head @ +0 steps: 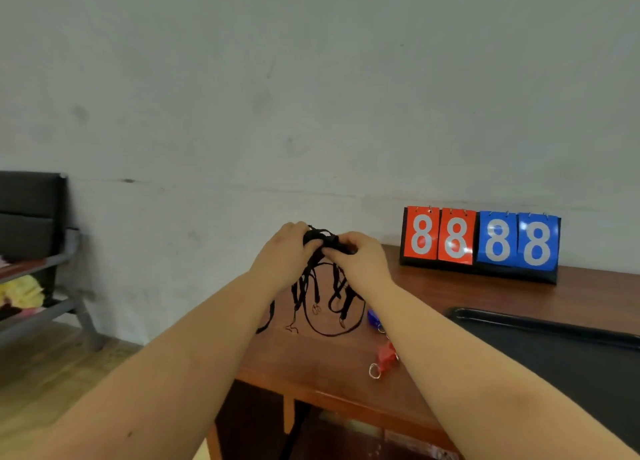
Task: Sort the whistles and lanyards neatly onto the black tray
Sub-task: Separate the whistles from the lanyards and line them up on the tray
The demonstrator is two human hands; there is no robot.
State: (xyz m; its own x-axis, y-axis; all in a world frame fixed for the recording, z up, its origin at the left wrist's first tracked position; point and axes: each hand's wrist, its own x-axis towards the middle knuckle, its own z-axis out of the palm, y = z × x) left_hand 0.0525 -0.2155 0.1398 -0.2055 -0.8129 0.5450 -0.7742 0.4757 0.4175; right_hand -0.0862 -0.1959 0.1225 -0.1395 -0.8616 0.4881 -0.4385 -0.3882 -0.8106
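Pinching a tangled bunch of black lanyards (325,272) above the counter (433,293), both grips (left hand (285,252), right hand (360,257)) curl closed, whistles (384,354) lying below the right grip.

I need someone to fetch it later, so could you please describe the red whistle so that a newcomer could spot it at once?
On the brown wooden table, look left of the flat black tray, beside the right forearm. The small red plastic whistle lies nearest the table's front edge, with a silver key ring; its neighbour, the blue plastic whistle, lies farther back.

Blk lanyards (325,286), red whistle (387,355), blu whistle (373,317)
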